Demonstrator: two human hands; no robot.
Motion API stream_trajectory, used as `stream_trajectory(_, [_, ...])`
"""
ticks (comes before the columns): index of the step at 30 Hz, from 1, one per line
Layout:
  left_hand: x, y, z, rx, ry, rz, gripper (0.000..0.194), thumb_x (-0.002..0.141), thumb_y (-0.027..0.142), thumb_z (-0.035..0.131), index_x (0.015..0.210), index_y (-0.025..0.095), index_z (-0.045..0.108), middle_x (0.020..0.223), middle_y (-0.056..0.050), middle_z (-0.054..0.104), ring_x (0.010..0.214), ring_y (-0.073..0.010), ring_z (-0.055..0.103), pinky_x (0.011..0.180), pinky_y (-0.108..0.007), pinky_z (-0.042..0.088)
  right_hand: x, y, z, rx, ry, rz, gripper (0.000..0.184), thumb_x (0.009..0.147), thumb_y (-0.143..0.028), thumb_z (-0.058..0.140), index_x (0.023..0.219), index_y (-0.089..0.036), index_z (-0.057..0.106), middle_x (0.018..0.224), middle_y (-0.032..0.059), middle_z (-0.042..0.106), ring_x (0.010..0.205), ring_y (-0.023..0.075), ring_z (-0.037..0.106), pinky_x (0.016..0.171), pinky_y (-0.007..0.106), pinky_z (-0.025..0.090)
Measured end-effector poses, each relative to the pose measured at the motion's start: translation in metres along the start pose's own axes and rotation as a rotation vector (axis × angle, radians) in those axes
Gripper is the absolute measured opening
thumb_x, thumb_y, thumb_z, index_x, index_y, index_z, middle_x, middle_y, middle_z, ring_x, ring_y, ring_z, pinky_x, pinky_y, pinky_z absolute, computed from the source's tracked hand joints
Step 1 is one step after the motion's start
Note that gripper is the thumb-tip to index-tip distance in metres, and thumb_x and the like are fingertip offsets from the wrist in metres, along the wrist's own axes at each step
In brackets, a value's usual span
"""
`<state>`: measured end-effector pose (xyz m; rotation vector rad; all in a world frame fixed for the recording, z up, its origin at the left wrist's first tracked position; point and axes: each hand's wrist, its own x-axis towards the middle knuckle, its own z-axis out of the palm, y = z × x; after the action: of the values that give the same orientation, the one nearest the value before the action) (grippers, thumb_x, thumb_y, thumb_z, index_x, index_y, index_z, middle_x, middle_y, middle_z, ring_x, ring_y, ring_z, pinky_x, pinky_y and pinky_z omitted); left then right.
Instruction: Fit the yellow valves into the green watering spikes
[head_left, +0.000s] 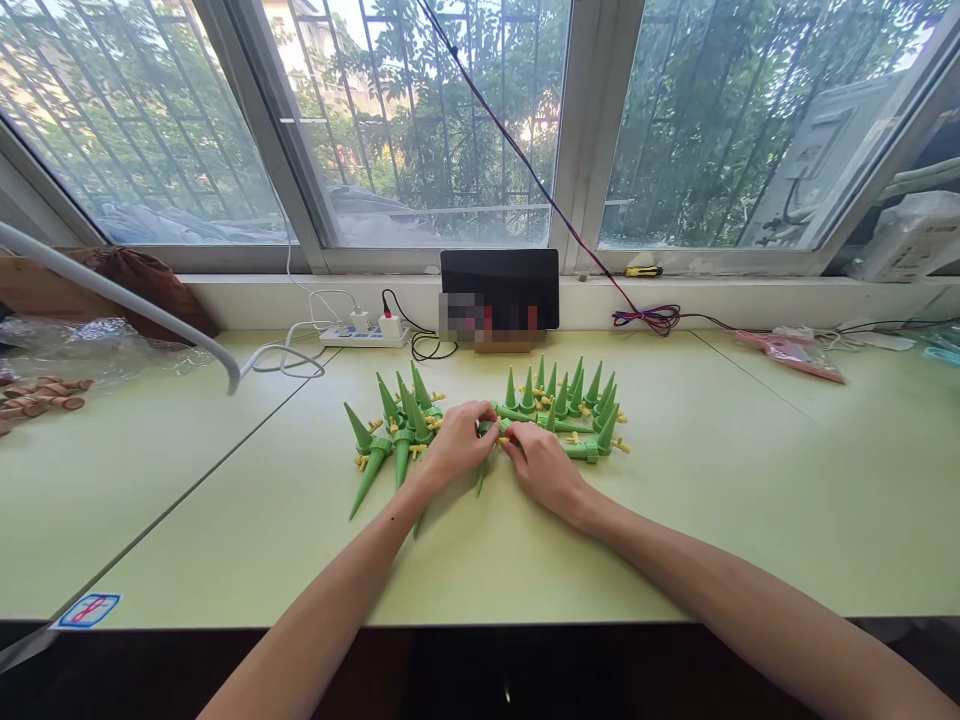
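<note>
Green plastic spike (481,480) at frame centre sits in the left hand (461,440), fingers curled closed; the right hand (549,470) pinches a small yellow piece (502,440).

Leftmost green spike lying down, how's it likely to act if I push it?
The green spike would probably swivel or roll, being round and tapered, though the yellow piece by its wide end might stop it. Its straight, plastic-looking body seems stiff and light.
</note>
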<state>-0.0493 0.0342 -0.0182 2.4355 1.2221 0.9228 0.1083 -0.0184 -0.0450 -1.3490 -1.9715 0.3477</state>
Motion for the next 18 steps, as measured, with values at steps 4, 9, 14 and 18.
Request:
stream_trajectory(4, [0.0002,0.0000,0.0004,0.003,-0.002,0.005,0.012,0.080,0.020,0.052,0.076,0.017,0.063,0.076,-0.002,0.067,0.067,-0.0149,0.057,0.067,-0.028,0.045,0.0003,-0.0005,-0.0004,-0.009,-0.008,0.005,0.017,0.098,-0.019,0.046,0.084,-0.018,0.055,0.086,0.0057,0.062,0.078,0.0176,0.056,0.072,0.028,0.041])
stream_trajectory(9, [0.0003,0.0003,0.0007,0.003,-0.006,0.009,0.012,0.080,0.018,0.051,0.075,0.017,0.062,0.076,-0.002,0.067,0.068,-0.0147,0.057,0.067,-0.027,0.045,0.0000,-0.0012,-0.0011,-0.005,-0.009,0.003,0.013,0.096,-0.017,0.049,0.085,-0.018,0.055,0.087,0.0054,0.062,0.079,0.0178,0.056,0.072,0.028,0.041])
stream_trajectory(14, [0.0004,0.0003,0.0003,-0.003,-0.016,0.008,0.013,0.079,0.019,0.051,0.076,0.017,0.063,0.076,-0.003,0.067,0.069,-0.0152,0.057,0.066,-0.027,0.045,-0.0005,-0.0024,-0.0028,-0.012,-0.011,0.005,0.013,0.095,-0.015,0.049,0.083,-0.019,0.054,0.085,0.0046,0.061,0.077,0.0177,0.055,0.070,0.027,0.040])
stream_trajectory(18, [0.0004,0.0006,0.0001,0.000,-0.014,0.008,0.012,0.079,0.019,0.051,0.076,0.017,0.063,0.076,-0.003,0.067,0.069,-0.0153,0.057,0.067,-0.028,0.045,-0.0006,-0.0016,-0.0025,-0.004,-0.007,0.002,0.011,0.094,-0.014,0.050,0.084,-0.019,0.054,0.086,0.0043,0.062,0.077,0.0176,0.055,0.069,0.027,0.040])
